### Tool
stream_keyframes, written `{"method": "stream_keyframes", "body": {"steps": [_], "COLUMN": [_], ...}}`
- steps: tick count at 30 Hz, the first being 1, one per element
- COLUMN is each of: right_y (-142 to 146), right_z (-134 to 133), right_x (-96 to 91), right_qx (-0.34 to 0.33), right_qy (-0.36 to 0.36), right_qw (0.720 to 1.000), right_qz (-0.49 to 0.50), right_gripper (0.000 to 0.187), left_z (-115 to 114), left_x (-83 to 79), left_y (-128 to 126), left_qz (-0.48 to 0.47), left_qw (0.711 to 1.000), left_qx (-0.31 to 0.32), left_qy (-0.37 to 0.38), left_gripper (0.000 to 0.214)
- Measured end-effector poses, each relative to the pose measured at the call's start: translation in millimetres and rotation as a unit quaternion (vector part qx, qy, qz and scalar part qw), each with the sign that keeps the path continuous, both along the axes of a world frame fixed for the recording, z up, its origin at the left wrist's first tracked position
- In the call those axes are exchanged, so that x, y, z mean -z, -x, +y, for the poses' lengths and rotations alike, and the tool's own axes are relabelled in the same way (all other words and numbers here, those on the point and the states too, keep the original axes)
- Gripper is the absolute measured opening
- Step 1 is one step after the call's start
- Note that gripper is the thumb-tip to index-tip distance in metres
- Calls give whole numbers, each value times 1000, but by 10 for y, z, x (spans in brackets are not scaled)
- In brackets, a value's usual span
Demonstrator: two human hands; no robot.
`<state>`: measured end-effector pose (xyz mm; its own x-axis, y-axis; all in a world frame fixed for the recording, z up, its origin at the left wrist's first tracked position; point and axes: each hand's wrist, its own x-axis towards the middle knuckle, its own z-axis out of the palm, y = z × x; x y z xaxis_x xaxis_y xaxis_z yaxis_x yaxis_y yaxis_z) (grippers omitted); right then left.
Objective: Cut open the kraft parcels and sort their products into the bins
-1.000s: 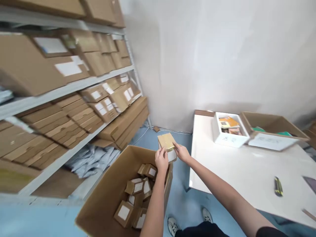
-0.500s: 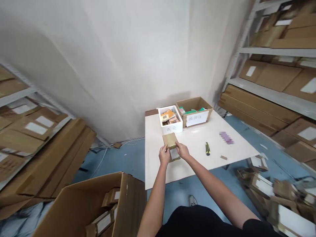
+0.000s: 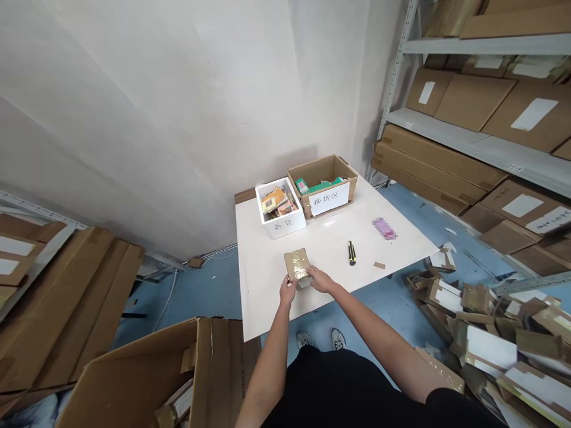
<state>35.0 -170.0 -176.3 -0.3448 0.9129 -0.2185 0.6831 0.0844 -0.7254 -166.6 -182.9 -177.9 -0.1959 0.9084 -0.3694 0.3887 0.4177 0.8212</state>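
Observation:
A small cardboard box (image 3: 297, 263) with shiny tape across its top sits between my hands, over the near part of the white table (image 3: 263, 297). My left hand (image 3: 288, 290) grips its near left corner with the fingers closed. On the near right side, my right hand (image 3: 320, 279) holds the same box. A bit of white label shows at its near face; its underside is hidden. To the right on the table lies a black and yellow box cutter (image 3: 352, 253), apart from both hands.
Behind stand a white foam box (image 3: 285, 226) of colourful packets and a cardboard carton (image 3: 352, 193) holding green items. A blurred purple item (image 3: 384, 229) and a cardboard scrap (image 3: 379, 265) lie right. A large open carton (image 3: 203, 356) is left; opened boxes (image 3: 486, 345) litter the right floor.
The view has swung right and down, so the table appears further left. The box's top now looks flatter and closer to level; both hands still hold it.

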Motion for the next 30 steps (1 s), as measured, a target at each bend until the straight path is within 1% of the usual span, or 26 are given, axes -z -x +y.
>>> {"method": "stream_keyframes", "body": {"steps": [2, 4, 6, 7, 9, 11, 12, 14, 16, 18, 19, 22, 23, 25, 28, 30], "right_y": [55, 108, 153, 174, 214, 256, 279, 325, 365, 391, 399, 395, 383, 340, 243, 184], "right_z": [73, 147, 233, 284, 411, 568, 654, 820, 953, 1033, 1054, 1064, 1061, 1056, 1040, 998], "right_x": [-39, -82, -131, -158, -217, -275, -300, -327, -313, -259, -223, -135, -124, -135, -178, -153], "right_qx": [-19, -26, -1, 24, 73, 98, 102, 109, 125, 158, 178, 230, 240, 244, 243, 245], "right_qy": [-5, -7, -20, -34, -65, -73, -60, -10, 39, 66, 75, 94, 91, 73, 28, 10], "right_qw": [1000, 1000, 999, 999, 994, 990, 990, 989, 986, 980, 978, 968, 967, 966, 965, 965], "right_qz": [-2, -11, -26, -33, -48, -64, -75, -96, -106, -97, -82, -19, 4, 48, 100, 96], "right_gripper": [68, 54, 45, 44, 49, 59, 65, 75, 84, 86, 85, 72, 69, 68, 73, 71], "left_z": [61, 135, 233, 291, 419, 551, 614, 729, 826, 903, 933, 975, 974, 952, 907, 892], "left_x": [-9, -22, -44, -58, -89, -118, -129, -139, -127, -90, -63, 42, 82, 162, 283, 360], "left_y": [83, 189, 299, 347, 418, 454, 465, 487, 530, 595, 631, 706, 710, 685, 589, 517], "left_qz": [-47, -84, -94, -90, -75, -65, -64, -72, -91, -112, -120, -115, -109, -120, -198, -228], "left_qw": [998, 995, 994, 994, 995, 994, 994, 993, 991, 988, 986, 987, 988, 988, 977, 970], "left_qx": [-19, -23, -11, -1, 21, 38, 44, 53, 65, 81, 90, 104, 103, 94, 72, 78], "left_qy": [35, 50, 56, 59, 69, 74, 73, 71, 73, 72, 69, 50, 43, 30, -11, -30], "left_gripper": [54, 56, 59, 60, 62, 63, 63, 62, 61, 59, 58, 62, 67, 80, 96, 100]}}
